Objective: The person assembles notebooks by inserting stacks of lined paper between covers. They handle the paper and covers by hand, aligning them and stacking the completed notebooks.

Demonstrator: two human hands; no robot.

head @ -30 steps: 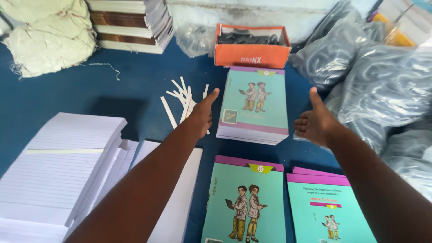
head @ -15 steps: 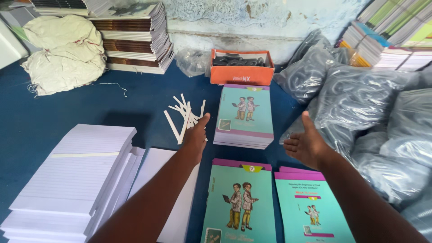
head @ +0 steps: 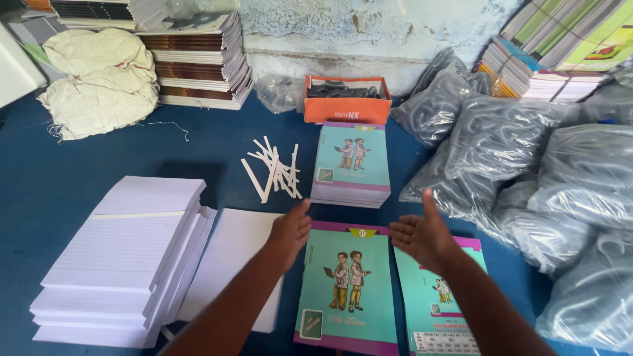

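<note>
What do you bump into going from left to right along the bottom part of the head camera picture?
Tall stack of white lined paper → lower white paper pile → left hand → teal and purple book cover → right hand → clear plastic bags.

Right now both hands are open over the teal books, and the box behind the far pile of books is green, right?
Not quite. The head view shows the box is orange, not green. The rest holds: the left hand and right hand are open over the teal books, and the box sits behind the far pile.
</note>
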